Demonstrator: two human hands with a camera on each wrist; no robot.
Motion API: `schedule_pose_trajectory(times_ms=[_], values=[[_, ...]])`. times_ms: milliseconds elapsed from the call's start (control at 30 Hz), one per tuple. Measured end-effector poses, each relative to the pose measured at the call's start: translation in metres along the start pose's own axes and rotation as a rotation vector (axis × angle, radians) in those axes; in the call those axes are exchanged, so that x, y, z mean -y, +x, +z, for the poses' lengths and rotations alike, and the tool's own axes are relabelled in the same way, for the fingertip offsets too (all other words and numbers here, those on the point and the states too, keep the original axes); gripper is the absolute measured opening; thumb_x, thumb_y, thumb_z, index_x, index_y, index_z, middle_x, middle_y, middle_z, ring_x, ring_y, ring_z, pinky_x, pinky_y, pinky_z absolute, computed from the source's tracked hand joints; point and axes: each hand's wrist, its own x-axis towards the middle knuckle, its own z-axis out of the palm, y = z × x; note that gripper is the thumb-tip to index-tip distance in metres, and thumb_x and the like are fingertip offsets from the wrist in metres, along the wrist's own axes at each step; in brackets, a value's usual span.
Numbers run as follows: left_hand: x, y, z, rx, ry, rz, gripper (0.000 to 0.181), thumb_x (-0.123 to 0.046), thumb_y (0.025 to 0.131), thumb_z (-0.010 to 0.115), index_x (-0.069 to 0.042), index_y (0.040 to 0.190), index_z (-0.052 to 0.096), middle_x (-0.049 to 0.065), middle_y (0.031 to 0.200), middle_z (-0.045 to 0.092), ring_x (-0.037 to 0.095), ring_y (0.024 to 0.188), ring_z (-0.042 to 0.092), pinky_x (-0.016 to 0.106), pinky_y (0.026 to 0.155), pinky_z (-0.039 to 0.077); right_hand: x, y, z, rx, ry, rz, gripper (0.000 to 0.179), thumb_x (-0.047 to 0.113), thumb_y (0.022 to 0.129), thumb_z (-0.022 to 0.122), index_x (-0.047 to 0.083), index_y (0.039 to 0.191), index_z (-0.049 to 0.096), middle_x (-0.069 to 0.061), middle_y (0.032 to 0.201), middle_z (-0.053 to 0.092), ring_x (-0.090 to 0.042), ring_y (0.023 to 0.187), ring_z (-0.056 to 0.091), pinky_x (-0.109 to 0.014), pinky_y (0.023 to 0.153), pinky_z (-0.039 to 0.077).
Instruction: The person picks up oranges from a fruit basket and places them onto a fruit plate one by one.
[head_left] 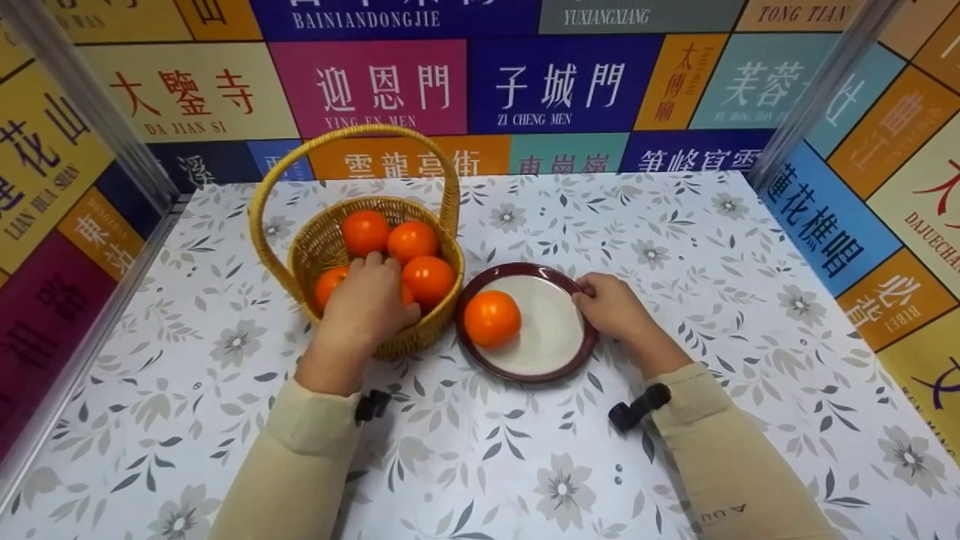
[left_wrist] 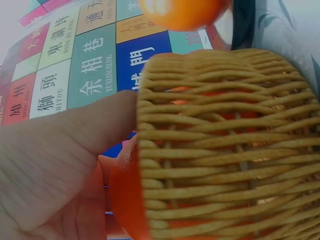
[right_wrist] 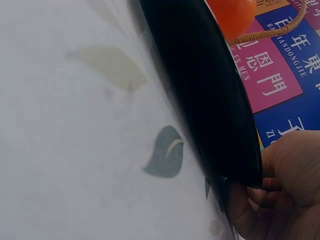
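Observation:
A yellow wicker basket (head_left: 405,343) with a tall arched handle holds several oranges (head_left: 429,283). My left hand (head_left: 363,306) reaches inside over its near rim, fingers curled round an orange (left_wrist: 125,192) that the hand and the basket wall partly hide. Just right of the basket is a round plate (head_left: 551,330), cream in the middle with a dark red-brown rim. One orange (head_left: 493,319) rests on the plate's left side. At the opposite edge my right hand (head_left: 611,306) pinches the rim, thumb above and fingers below, as the right wrist view shows.
White cloth (head_left: 562,450) with grey flowers and leaves covers the table. Colourful panels (head_left: 367,82) with printed characters stand along the back and both sides. The basket's handle (head_left: 259,214) arches high above the oranges.

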Motion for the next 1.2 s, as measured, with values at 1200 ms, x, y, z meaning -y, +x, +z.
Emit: schedule_pose_trajectory(times_ms=[1200], values=[[-0.059,-0.025,-0.001,-0.246,0.050,0.247,0.053,-0.040,0.090,0.076,-0.001,0.121,0.060,0.014,0.118,0.056,0.033,0.108,0.053,0.047,0.080,0.060,0.002,0.000,0.001,0.002,0.015,0.020,0.026,0.015,0.102,0.055,0.000,0.117,0.070,-0.017,0.107,0.072,-0.029,0.097,0.065,-0.036,0.085,0.051]])
